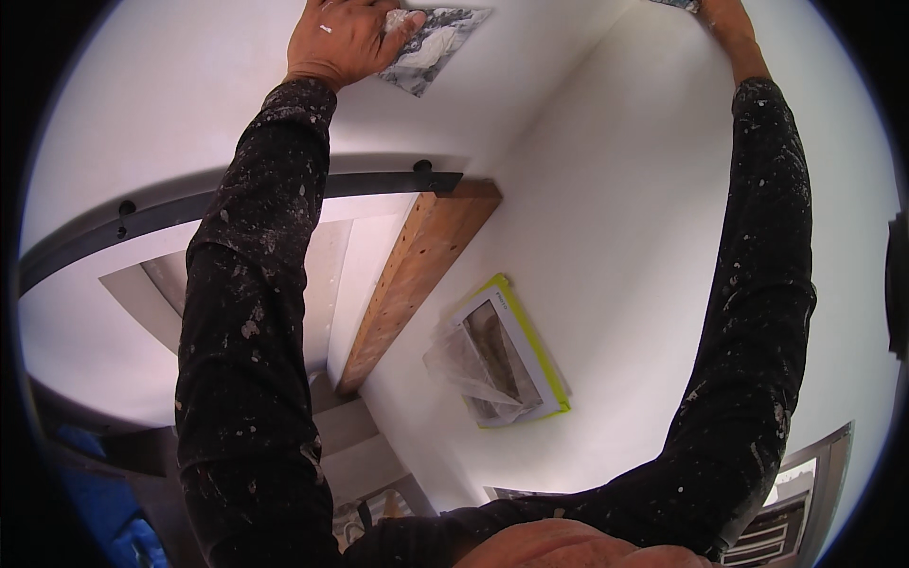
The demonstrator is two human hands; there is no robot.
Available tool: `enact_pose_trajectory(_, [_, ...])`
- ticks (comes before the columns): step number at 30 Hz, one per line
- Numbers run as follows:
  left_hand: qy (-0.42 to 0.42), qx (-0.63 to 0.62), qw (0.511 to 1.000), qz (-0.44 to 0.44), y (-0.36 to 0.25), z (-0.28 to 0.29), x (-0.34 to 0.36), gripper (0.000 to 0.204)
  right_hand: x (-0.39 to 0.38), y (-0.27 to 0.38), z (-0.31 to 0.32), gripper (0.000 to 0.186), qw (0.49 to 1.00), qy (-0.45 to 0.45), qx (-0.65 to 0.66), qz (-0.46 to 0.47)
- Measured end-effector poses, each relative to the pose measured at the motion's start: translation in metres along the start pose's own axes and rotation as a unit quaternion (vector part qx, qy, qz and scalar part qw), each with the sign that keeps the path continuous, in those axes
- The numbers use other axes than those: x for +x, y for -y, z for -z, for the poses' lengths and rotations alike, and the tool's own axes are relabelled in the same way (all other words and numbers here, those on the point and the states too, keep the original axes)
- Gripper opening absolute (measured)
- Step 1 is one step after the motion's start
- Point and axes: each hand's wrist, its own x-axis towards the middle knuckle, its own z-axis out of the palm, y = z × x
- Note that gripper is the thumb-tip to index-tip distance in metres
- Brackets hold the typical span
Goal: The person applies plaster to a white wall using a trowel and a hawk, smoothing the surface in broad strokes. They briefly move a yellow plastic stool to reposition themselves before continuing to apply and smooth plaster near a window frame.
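Observation:
High up against the white wall, my left hand (343, 40) is closed on a plaster spatula (437, 47). Its flat metal blade is smeared with grey and carries a lump of white plaster. My thumb presses on its face, and the handle, if any, is hidden. At the top right edge, my right hand (727, 21) is raised to the white surface near the corner. A sliver of a grey, smeared thing (678, 3) shows at its fingers. Most of that hand is cut off by the picture's edge.
Below my left hand, a dark metal rail (369, 184) runs above an opening, ending at a wooden beam (417, 275). A frame (549, 379) edged in yellow-green tape, with loose plastic film (471, 364), sits on the right wall. A window (793, 506) is at lower right.

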Motion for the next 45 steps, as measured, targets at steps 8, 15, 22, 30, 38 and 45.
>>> enact_pose_trajectory(8, [0.012,0.004,1.000,-0.001,-0.001,-0.002,0.000,0.048,0.009,-0.004,-0.025,0.045,1.000,-0.010,-0.014,0.008])
enact_pose_trajectory(15, [0.013,-0.015,1.000,0.004,0.000,-0.004,-0.001,0.045,0.000,0.003,0.031,0.030,0.976,0.116,-0.139,0.118])
enact_pose_trajectory(22, [-0.008,-0.009,1.000,-0.007,0.000,-0.004,-0.001,0.042,-0.054,-0.006,0.027,0.031,0.995,0.008,-0.040,0.096])
enact_pose_trajectory(30, [-0.004,-0.007,1.000,-0.006,0.002,-0.006,-0.003,0.044,-0.045,0.042,-0.022,0.034,0.991,-0.041,-0.009,0.127])
enact_pose_trajectory(38, [-0.011,-0.005,1.000,-0.005,0.002,-0.006,-0.003,0.048,-0.044,0.058,-0.024,0.033,0.993,-0.013,-0.013,0.113])
enact_pose_trajectory(45, [-0.014,0.006,1.000,-0.010,0.003,-0.004,-0.003,0.049,-0.040,0.060,-0.035,0.034,0.992,-0.013,-0.036,0.118])
